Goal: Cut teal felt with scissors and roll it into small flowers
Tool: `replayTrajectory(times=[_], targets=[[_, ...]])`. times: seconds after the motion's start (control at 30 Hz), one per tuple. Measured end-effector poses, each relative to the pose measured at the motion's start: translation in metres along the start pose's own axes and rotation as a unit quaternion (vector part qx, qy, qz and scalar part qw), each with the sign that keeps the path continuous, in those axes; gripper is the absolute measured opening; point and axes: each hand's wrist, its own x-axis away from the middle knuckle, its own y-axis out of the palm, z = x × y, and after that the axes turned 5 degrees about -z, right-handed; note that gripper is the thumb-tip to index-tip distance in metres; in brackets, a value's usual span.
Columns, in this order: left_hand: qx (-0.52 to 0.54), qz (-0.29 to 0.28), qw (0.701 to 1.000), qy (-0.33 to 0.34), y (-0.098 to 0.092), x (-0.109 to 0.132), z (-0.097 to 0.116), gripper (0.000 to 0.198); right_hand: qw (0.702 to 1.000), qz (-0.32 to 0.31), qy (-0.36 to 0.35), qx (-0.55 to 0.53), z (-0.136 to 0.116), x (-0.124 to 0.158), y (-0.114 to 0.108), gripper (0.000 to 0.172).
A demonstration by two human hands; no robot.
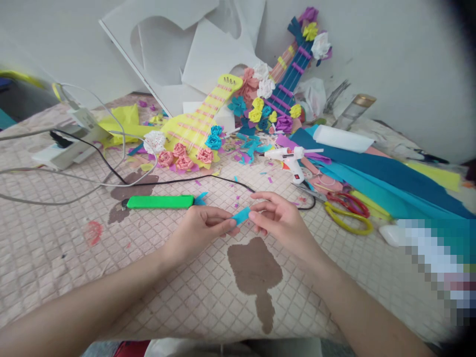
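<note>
A small strip of blue paper (pixel 241 216) is held between my two hands above the table. My left hand (pixel 210 224) pinches its left end between thumb and fingers. At the strip's right end, the thumb and index finger of my right hand (pixel 277 218) are closed on it, the other fingers curved behind. A green-handled tool (pixel 159 202) lies just left of my left hand. Beyond my right hand rests a white glue gun (pixel 293 161), with scissors with yellow and red handles (pixel 349 218) to the right.
Behind stand a yellow paper guitar (pixel 193 124) and a blue one (pixel 290 74) with paper flowers. Cables loop from a power strip (pixel 63 148) across the left. Blue paper sheets (pixel 390 168) and a white roll (pixel 344 139) lie right; scraps litter the middle.
</note>
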Motion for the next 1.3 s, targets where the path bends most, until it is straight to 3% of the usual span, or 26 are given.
replayTrajectory(times=[0.1, 0.2, 0.4, 0.63, 1.0, 1.3], targets=[[-0.009, -0.023, 1.000, 0.010, -0.001, 0.000, -0.002, 0.018, 0.999, -0.048, 0.019, -0.005, 0.000, 0.001, 0.002, 0.042], [-0.011, -0.039, 0.999, 0.017, -0.001, -0.001, -0.005, 0.021, 0.998, -0.065, 0.012, 0.001, 0.002, 0.001, 0.005, 0.035], [-0.063, -0.035, 0.996, 0.044, 0.001, -0.003, -0.007, 0.024, 0.999, -0.052, -0.009, -0.006, 0.006, 0.002, 0.008, 0.030], [-0.053, -0.016, 0.998, 0.011, -0.001, -0.003, -0.007, 0.022, 0.999, -0.046, -0.012, -0.019, 0.007, 0.003, 0.011, 0.030], [-0.050, -0.013, 0.998, -0.019, -0.003, -0.003, 0.000, 0.021, 0.999, -0.003, -0.031, -0.014, 0.001, 0.002, 0.003, 0.031], [-0.023, -0.008, 1.000, -0.004, -0.006, -0.002, -0.003, 0.018, 0.998, 0.033, -0.050, -0.025, -0.001, 0.000, -0.007, 0.028]])
